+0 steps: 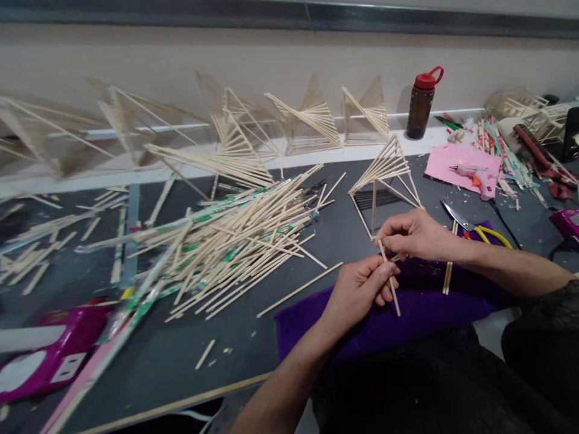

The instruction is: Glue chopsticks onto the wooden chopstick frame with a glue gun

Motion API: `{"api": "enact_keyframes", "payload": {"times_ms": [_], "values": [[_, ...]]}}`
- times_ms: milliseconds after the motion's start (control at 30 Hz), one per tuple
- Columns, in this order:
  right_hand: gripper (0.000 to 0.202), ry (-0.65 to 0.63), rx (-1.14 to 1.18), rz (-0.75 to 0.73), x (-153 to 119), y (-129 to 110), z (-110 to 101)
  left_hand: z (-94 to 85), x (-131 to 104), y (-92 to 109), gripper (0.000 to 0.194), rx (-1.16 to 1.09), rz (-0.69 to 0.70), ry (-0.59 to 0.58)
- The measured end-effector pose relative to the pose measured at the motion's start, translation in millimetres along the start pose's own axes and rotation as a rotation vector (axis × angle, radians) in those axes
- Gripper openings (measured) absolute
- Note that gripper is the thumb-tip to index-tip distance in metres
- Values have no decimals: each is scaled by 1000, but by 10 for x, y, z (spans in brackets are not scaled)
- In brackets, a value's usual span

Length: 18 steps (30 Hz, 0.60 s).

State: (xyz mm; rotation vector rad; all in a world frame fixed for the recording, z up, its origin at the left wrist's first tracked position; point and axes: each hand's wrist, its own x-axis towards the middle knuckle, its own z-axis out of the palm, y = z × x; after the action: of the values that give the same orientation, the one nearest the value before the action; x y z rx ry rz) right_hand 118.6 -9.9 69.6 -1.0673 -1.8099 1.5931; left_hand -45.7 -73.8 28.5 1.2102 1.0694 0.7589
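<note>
Right of centre, the stick [395, 298] is matt, bare wood, as is the pile [244, 241] mid-frame. The cloth [420, 310], lower right, is soft-looking, matt fabric. Upper right, the bottle [418, 113] is smooth, translucent plastic. At right, the scissors [475, 229] are shiny metal and plastic.

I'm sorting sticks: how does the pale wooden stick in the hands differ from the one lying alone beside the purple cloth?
The pale, thin, wooden held stick is gripped by the left hand and right hand; the pale, thin, wooden loose stick lies on the dark grey table. The held stick looks shorter than the loose stick. Both are straight.
</note>
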Motion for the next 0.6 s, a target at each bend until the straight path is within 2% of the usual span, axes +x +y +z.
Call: {"api": "enact_keyframes", "payload": {"times_ms": [133, 367, 533, 600], "values": [[5, -23, 81, 43, -2, 61, -20, 37, 8, -25, 38, -53, -19, -26], [5, -61, 265, 142, 12, 145, 4, 56, 3, -41, 45, -274, -85, -99], [5, 20, 174, 147, -18, 180, -81, 18, 14, -87, 44, -362, -50, -149], [11, -14, 83, 110, -77, 191, -144, 6, 20, -107, 42, -373, -50, -153]]}}
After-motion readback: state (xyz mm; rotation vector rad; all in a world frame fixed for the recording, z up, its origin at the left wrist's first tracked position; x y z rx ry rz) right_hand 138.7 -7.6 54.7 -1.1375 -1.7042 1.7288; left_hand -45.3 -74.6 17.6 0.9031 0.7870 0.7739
